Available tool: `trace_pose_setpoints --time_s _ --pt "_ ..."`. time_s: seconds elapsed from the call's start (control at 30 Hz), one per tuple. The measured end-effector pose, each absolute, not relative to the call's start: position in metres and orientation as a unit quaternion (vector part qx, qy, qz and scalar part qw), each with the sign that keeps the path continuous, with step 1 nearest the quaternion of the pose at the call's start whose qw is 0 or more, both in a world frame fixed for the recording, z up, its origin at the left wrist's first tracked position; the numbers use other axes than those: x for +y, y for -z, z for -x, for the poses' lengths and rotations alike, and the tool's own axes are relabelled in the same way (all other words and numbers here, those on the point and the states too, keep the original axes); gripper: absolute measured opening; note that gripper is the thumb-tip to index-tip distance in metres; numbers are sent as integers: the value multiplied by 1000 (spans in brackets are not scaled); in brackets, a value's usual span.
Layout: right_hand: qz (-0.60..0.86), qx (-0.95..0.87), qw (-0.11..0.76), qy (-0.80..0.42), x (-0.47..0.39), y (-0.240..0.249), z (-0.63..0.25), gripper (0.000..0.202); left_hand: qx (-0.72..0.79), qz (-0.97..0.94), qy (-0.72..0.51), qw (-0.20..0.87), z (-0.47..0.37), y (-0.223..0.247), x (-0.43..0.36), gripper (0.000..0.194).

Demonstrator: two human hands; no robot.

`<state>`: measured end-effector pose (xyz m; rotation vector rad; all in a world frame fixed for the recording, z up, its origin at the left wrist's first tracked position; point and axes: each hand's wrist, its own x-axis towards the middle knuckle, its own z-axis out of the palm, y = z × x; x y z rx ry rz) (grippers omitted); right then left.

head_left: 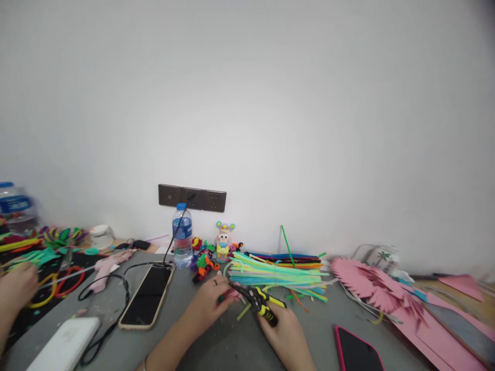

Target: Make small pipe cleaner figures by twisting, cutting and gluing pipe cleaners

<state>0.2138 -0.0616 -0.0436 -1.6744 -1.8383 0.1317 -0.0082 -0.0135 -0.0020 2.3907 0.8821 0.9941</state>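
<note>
My right hand (pixel 284 330) is wrapped round the black-and-yellow handles of a pair of pliers (pixel 253 298). The jaws point left, toward my left hand (pixel 211 301), whose fingers are pinched on a small pink piece (pixel 233 294) that looks like pipe cleaner. The fingers cover much of it, and I cannot tell whether the jaws touch it. A short yellow-green pipe cleaner piece (pixel 243 312) lies just below the pliers. Right behind both hands is a heap of coloured pipe cleaners (pixel 276 273), mostly pale green and blue at the front.
Behind my left hand stand a small figure (pixel 223 242), colourful fuzzy pieces (pixel 204 260) and a water bottle (pixel 182 237). A phone (pixel 149 296), power bank (pixel 65 345) and pink glue gun (pixel 106 268) lie left, near another person's hand (pixel 19 288). Pink paper (pixel 417 330) and a red-cased phone (pixel 358 350) lie right.
</note>
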Motion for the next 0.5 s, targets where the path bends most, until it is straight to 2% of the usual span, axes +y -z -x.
trace_pose_setpoints --time_s 0.23,0.5 --pt "572 -709 412 -13 -57 62 -222 21 308 -850 -371 213 6 -1 -18 29" --pt "541 -726 425 15 -54 67 -227 23 304 -845 -386 209 7 6 -16 30"
